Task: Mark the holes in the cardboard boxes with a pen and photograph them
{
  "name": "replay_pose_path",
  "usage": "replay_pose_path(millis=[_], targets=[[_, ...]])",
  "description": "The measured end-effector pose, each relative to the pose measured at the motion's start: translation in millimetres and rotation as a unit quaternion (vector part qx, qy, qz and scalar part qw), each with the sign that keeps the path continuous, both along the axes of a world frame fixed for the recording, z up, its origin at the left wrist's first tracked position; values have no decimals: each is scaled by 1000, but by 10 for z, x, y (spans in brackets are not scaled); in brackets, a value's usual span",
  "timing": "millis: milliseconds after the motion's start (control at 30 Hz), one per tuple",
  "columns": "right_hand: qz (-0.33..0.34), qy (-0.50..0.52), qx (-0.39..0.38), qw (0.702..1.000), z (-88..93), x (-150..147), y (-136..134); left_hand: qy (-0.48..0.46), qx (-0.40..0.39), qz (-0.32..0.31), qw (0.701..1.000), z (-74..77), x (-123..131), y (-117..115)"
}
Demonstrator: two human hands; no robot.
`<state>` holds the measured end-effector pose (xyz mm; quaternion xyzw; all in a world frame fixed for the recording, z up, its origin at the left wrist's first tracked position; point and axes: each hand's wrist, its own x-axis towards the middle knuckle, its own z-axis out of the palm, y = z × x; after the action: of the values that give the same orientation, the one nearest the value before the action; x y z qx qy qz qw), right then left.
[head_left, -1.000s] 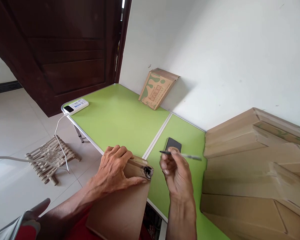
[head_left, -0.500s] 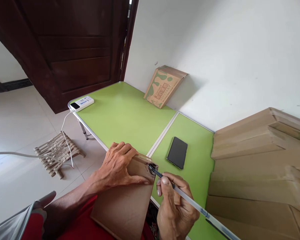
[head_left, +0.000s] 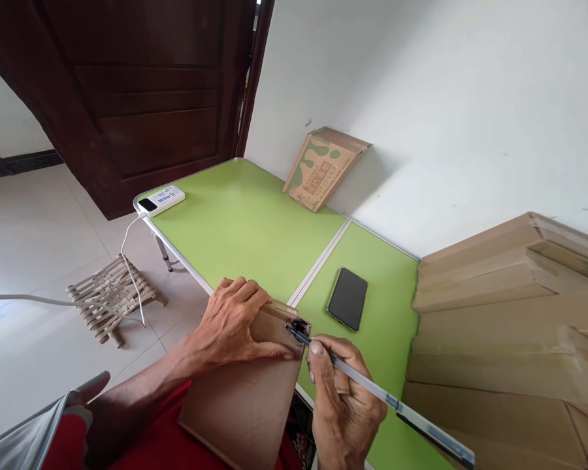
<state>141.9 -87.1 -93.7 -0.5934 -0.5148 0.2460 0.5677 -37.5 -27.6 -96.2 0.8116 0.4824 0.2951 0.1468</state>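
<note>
A folded brown cardboard box [head_left: 245, 398] rests against my lap and the near edge of the green table. My left hand [head_left: 235, 323] grips its upper edge, fingers over the far side and thumb flat along the near face. Between the thumb and fingers of my right hand [head_left: 340, 385] is a clear-barrelled pen [head_left: 367, 384], its tip pointing up and left. That tip meets the cardboard beside a dark, scribbled or torn patch [head_left: 301, 326] at the box's right corner; I cannot tell which it is.
A black phone [head_left: 347, 298] lies on the green table [head_left: 245, 222]. A printed carton [head_left: 318, 170] leans against the wall. Flattened cardboard boxes [head_left: 490, 339] are stacked at right. A white power strip [head_left: 161, 200] sits at the far left corner, its cable hanging past a woven stool [head_left: 110, 297].
The pen tip has shifted slightly left across the dark patch, and my right hand has moved a little with it. My left hand stays in place on the cardboard box.
</note>
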Motion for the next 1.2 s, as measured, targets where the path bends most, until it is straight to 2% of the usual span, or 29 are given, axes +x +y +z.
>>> replay_pose_path(millis=[167, 333, 467, 567, 633, 700, 767, 800, 900, 1000, 1200], targets=[[2, -13, -35, 999, -1, 94, -64, 4, 0, 0, 1000, 0, 4, 5], [-56, 0, -69, 996, -49, 211, -135, 16, -9, 7, 1000, -7, 5, -8], [-100, 1, -55, 993, -29, 331, 27, 20, -14, 4, 1000, -7, 1, 1], [-70, -73, -95, 990, -70, 470, 245, 13, -19, 4, 1000, -6, -8, 3], [-27, -193, -182, 964, -158, 547, 365, 1, -19, 3, 1000, -11, -22, -8], [-1, -311, -266, 912, -279, 578, 444, -20, -15, 0, 1000, -18, -45, -28], [4, -376, -320, 870, -400, 560, 490, -57, -8, -7, 998, -21, -78, -48], [1, -390, -336, 857, -453, 539, 505, -85, -6, -12, 996, -21, -99, -56], [-8, -415, -374, 829, -562, 478, 529, -186, -25, -14, 982, -20, -175, -67], [-18, -434, -396, 809, -606, 461, 516, -263, -84, 13, 961, -60, -262, -73], [-39, -451, -407, 794, -609, 492, 428, -334, -188, 44, 923, -320, -386, -155]])
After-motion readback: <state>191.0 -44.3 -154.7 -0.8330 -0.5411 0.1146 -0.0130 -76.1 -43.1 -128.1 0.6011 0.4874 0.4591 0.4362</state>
